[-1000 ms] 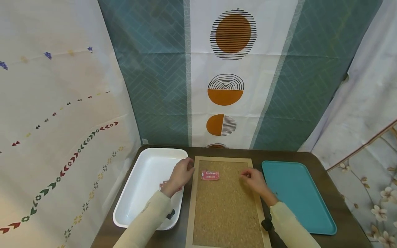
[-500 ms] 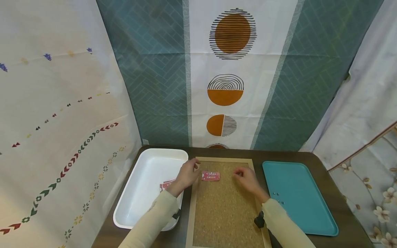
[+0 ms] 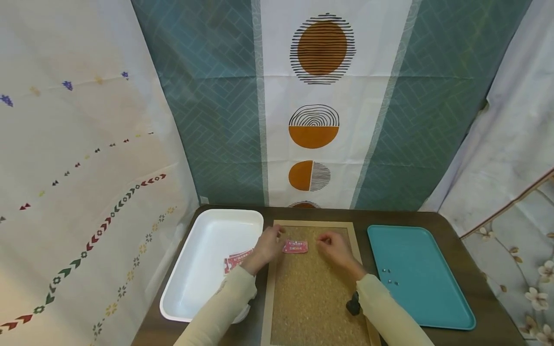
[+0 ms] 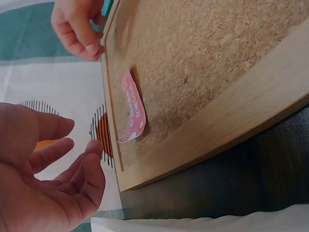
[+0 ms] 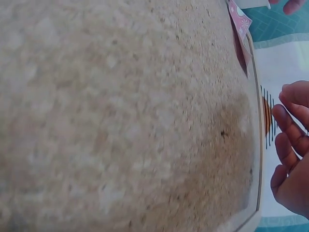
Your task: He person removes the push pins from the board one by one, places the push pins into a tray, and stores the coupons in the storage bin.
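A pink coupon with pale printing (image 3: 295, 247) lies on the upper part of a wood-framed cork board (image 3: 318, 298). In the left wrist view the coupon (image 4: 133, 107) bows, with its ends lifted off the cork. My left hand (image 3: 268, 244) hovers just left of it, fingers loosely bent and nothing between them. On the coupon's other side is my right hand (image 3: 336, 250), its thumb and fingertips close together above the cork. Whether something small sits between those fingertips cannot be made out, even where the right wrist view shows the hand (image 5: 294, 150).
A white tray (image 3: 186, 269) at left holds several more pink coupons (image 3: 235, 258). At right lies a teal tray (image 3: 426, 274) with several tiny shiny pieces (image 3: 388, 276). All stand on a dark table (image 3: 489, 307), with patterned cloths hanging behind and beside it.
My right hand has moved left across the board toward the coupon. My left hand has shifted right from over the white tray's edge, closer to the coupon. The coupon stays on the board.
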A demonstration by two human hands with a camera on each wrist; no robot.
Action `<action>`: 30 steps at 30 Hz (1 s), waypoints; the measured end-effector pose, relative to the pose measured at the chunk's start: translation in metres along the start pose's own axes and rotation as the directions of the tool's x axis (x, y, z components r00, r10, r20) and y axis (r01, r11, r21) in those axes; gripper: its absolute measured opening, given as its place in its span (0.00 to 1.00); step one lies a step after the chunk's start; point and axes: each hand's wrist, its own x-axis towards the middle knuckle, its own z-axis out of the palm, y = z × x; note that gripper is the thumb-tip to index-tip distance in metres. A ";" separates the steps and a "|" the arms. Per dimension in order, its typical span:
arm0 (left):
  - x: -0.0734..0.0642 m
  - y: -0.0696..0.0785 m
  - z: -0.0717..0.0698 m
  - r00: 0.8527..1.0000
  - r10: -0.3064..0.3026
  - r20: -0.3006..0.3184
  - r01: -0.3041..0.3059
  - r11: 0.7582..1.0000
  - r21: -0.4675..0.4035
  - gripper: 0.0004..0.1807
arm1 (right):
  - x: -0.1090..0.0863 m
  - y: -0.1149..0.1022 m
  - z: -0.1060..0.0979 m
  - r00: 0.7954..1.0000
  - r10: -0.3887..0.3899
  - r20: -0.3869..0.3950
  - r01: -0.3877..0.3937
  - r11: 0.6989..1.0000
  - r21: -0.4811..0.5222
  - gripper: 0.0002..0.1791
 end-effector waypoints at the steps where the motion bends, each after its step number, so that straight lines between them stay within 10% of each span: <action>1: 0.000 -0.001 0.001 1.000 -0.002 -0.003 0.002 1.000 0.001 0.17 | 0.001 -0.001 0.002 1.000 0.005 0.007 -0.005 1.000 -0.014 0.04; 30: 0.005 -0.015 0.033 0.987 -0.144 0.077 0.139 0.988 0.068 0.23 | 0.024 -0.011 0.060 0.996 -0.076 0.040 0.084 0.966 -0.245 0.08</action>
